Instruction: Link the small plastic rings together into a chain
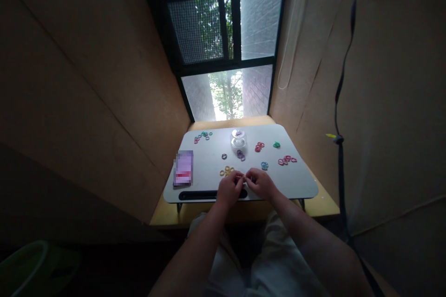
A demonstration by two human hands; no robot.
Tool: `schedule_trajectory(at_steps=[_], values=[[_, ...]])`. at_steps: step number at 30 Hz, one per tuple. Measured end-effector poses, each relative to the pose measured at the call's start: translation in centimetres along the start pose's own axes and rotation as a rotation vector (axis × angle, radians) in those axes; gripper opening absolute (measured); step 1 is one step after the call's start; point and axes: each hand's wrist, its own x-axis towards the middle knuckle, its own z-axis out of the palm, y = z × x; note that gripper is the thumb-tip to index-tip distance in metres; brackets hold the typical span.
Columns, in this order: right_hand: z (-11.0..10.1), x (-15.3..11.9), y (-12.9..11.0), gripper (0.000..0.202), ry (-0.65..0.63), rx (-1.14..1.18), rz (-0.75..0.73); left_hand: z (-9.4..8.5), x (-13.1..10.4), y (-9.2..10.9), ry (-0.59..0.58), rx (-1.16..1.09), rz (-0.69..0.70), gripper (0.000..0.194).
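Observation:
My left hand [230, 187] and my right hand [260, 184] meet at the front of the white lap table [205, 181]. Both are closed, fingertips pinched close together around something too small to make out. A cluster of yellow rings [227, 170] lies just beyond my left hand, partly covered by it. Past my right hand sits a small group of blue rings [265, 165]. Purple rings [240, 155] and one dark ring [224, 156] lie farther back, near a clear round container [239, 139].
Red rings [259, 146], green rings [276, 145] and pink rings [287, 160] are grouped on the right. Mixed green and pink rings [203, 136] lie at the back left. A phone [183, 168] rests on the left, and a black slot [198, 195] runs along the front edge.

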Motion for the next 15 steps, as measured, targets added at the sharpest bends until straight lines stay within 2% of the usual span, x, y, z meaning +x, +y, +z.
schedule_trajectory(at_steps=[8, 15], values=[[0.19, -0.11, -0.05, 0.01, 0.039, -0.077, 0.046, -0.38, -0.16, 0.74, -0.024, -0.007, 0.056, 0.015], [0.29, -0.08, -0.09, 0.01, 0.036, -0.119, 0.044, -0.37, -0.25, 0.48, -0.085, -0.017, 0.06, 0.011]])
